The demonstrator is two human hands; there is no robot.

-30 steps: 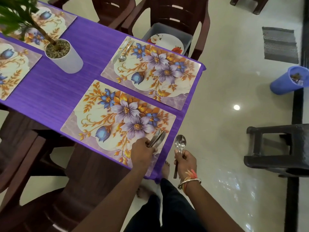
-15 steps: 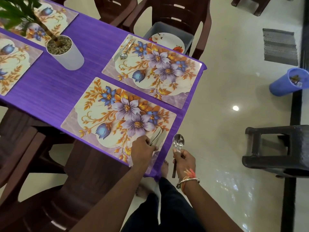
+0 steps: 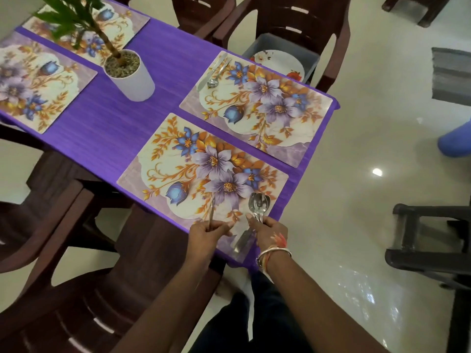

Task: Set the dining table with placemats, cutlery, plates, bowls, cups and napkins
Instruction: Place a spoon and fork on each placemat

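The near floral placemat (image 3: pixel 178 171) lies on the purple tablecloth (image 3: pixel 107 128) at the table's corner. My left hand (image 3: pixel 207 233) is over the mat's near edge, shut on a thin knife (image 3: pixel 212 210) that points away from me. My right hand (image 3: pixel 270 229) is beside it, shut on a bunch of spoons (image 3: pixel 258 203) whose bowls hover over the mat's right end. Another knife (image 3: pixel 243 240) lies on the mat between my hands. The far placemat (image 3: pixel 267 110) carries a knife (image 3: pixel 211 71) and a spoon (image 3: pixel 213 81) at its left end.
A white pot with a plant (image 3: pixel 130 76) stands mid-table, with two more placemats (image 3: pixel 33 85) beyond it. A grey bin holding plates (image 3: pixel 277 62) sits on a far chair. Brown chairs surround the table. A dark stool (image 3: pixel 433 238) and a blue bucket (image 3: pixel 456 141) are to the right.
My right hand moved left, bringing the spoons over the mat's right end. My left hand left one knife on the mat and shifted left with the other.
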